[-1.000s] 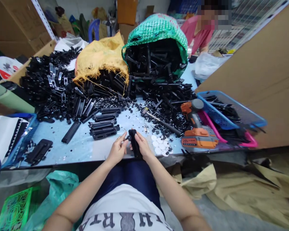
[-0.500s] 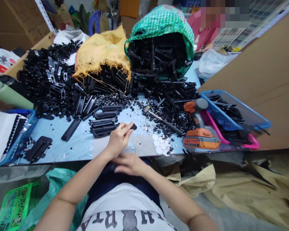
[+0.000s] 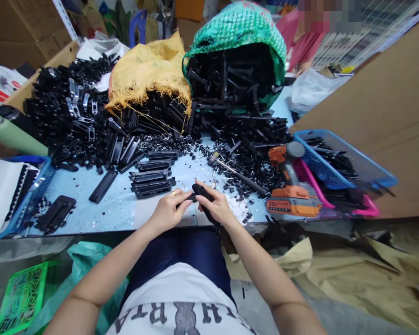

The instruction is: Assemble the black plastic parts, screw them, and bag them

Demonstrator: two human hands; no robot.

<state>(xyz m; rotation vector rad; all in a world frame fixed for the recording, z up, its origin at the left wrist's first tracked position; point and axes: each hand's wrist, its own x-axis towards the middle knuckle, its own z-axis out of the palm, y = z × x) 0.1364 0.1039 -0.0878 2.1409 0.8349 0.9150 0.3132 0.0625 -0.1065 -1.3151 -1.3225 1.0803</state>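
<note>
— What did we see first, going from the biggest things down?

— We saw the light blue surface [image 3: 118, 209] heaped with black plastic parts [image 3: 77, 121]. At its far side lay two sacks on their sides, a green sack [image 3: 237, 28] and a yellow sack [image 3: 150, 70], both spilling more black pieces toward us. A brown cardboard sheet [image 3: 380, 107] leaned along the right.

— And nearer than that?

— We noted a blue basket [image 3: 370, 170] at the right with a pink one under it, an orange cordless drill [image 3: 288, 186] just beside them, and a row of stacked black strips [image 3: 153, 179] left of centre. Another person in a pink top [image 3: 300, 44] sat at the far side, well apart from our hands.

— What of the hands themselves?

— We found them together at the near edge. The right hand [image 3: 218, 207] was clamped on a black plastic piece [image 3: 199, 190], which slanted down under the palm. The left hand [image 3: 167, 211], a ring on one finger, pinched a small black part [image 3: 191, 198] against the end of that piece. The piece sat just above the surface edge, in front of some white discs [image 3: 238, 204].
</note>
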